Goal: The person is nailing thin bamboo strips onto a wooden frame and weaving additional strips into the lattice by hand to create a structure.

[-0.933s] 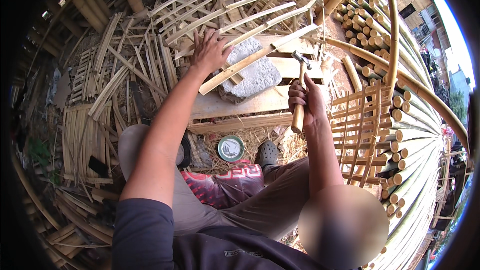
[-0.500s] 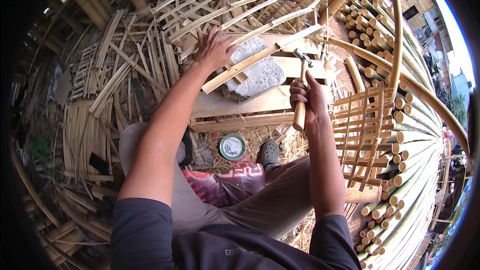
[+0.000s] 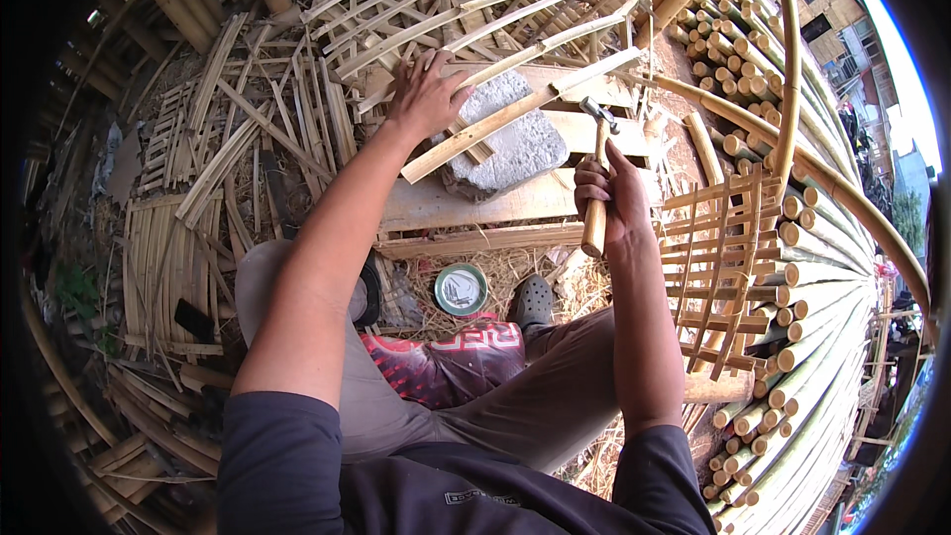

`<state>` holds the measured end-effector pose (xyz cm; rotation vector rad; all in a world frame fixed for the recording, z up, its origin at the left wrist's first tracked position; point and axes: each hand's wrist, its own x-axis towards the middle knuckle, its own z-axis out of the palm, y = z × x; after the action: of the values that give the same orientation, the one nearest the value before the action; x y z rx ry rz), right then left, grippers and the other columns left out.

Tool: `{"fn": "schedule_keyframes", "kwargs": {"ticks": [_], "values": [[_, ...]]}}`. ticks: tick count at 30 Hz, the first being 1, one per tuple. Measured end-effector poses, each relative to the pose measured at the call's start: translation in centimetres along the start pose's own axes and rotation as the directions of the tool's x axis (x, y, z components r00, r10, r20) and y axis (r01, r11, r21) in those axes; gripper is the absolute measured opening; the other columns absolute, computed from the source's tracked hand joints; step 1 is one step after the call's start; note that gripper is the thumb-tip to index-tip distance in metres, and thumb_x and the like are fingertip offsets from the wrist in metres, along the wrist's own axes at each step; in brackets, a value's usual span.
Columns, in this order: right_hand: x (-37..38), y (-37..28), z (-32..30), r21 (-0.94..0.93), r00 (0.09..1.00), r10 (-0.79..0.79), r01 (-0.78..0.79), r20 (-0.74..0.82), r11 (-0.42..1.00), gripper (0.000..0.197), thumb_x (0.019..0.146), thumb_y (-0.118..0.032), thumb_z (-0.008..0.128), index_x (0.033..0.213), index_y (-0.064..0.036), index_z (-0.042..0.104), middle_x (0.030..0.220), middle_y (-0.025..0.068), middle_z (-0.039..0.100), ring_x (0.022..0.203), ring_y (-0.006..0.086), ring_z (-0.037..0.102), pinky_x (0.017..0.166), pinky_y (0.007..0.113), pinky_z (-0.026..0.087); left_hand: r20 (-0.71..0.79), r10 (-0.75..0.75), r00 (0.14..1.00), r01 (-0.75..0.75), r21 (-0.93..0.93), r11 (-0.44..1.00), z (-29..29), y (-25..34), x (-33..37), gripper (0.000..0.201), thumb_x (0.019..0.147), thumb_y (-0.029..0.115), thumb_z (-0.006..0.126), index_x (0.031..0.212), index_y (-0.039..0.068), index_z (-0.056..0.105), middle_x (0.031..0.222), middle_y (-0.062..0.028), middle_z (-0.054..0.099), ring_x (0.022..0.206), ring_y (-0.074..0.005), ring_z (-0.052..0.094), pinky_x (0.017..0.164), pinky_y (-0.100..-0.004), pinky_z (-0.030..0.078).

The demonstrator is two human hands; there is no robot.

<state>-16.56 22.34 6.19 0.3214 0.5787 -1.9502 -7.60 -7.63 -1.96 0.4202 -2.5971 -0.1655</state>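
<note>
Right hand wraps the wooden-handled hammer, probably head-heavy, best held lower; left hand, fingers spread, sits beside a likely springy bamboo strip.

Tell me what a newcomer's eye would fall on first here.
Probably the pale stone block in the upper middle, with a bamboo strip crossing over it. Just to its right, the right hand grips a hammer, while the left hand is spread by the block's left side. Stacked poles crowd the right side.
</note>
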Motion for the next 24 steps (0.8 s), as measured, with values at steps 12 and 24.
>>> {"fn": "schedule_keyframes", "kwargs": {"ticks": [12, 24], "values": [[-0.2, 0.0, 0.0, -0.015, 1.0, -0.02, 0.019, -0.013, 1.0, 0.035, 0.102, -0.034, 0.05, 0.084, -0.0078, 0.036, 0.071, -0.0022, 0.034, 0.052, 0.0042, 0.03, 0.039, 0.017, 0.028, -0.079, 0.052, 0.996, -0.053, -0.011, 0.999, -0.6, 0.4, 0.0, 0.033, 0.095, 0.037, 0.055, 0.115, 0.014, 0.069, 0.126, -0.0139, 0.053, 0.122, -0.0322, 0.049, 0.103, -0.0512, 0.034], [0.9, 0.0, -0.5, 0.082, 0.997, 0.078, -0.078, 0.007, 0.994, 0.037, 0.103, -0.035, 0.046, 0.079, -0.0094, 0.035, 0.068, -0.0029, 0.032, 0.051, 0.0045, 0.028, 0.038, 0.017, 0.028, -0.08, 0.043, 0.996, -0.037, 0.068, 0.997, -0.3, 0.5, -0.1, 0.04, 0.097, 0.041, 0.052, 0.124, 0.013, 0.063, 0.127, -0.0153, 0.051, 0.122, -0.0321, 0.049, 0.103, -0.0538, 0.033]]}}
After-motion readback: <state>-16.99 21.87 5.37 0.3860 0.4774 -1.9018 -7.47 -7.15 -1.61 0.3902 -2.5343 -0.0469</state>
